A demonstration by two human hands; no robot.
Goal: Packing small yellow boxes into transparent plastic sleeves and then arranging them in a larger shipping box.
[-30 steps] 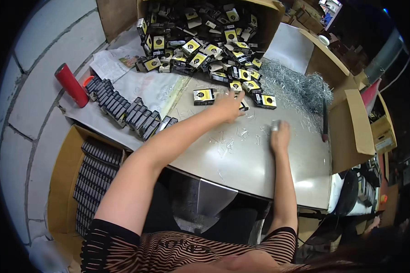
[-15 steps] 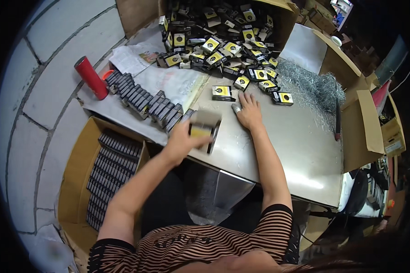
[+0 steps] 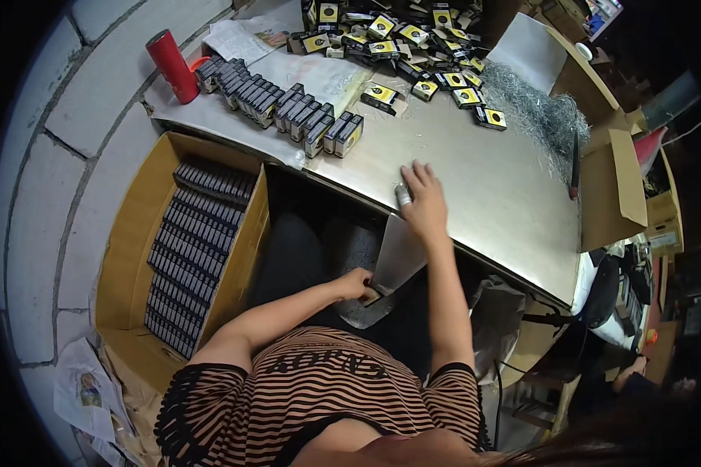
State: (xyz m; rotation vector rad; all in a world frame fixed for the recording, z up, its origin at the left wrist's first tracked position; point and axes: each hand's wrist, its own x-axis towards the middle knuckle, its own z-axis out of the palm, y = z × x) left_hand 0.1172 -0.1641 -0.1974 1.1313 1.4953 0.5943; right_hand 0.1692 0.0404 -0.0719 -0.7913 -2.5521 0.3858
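My left hand (image 3: 355,285) is below the table edge beside a hanging metal sheet (image 3: 397,247), its fingers closed on something I cannot make out. My right hand (image 3: 422,198) lies open on the steel tabletop (image 3: 502,214) near its front edge, fingers spread, with silvery wrapping on the thumb. Upright small black cartons (image 3: 311,124) form a packed row at the left of the table. Loose yellow-and-black cartons (image 3: 380,96) lie in a heap toward the back.
A cardboard box (image 3: 121,265) of packed cartons sits low at left. A red cylinder (image 3: 171,66) stands by the wall. Tangled silvery wire or tinsel (image 3: 545,124) and a cardboard flap (image 3: 617,187) are at right. Another person's hand (image 3: 629,372) shows at the lower right.
My left hand has let go of the carton it held and dropped below the table edge. The carton row ends with added pieces. My right hand has drawn back toward the edge.
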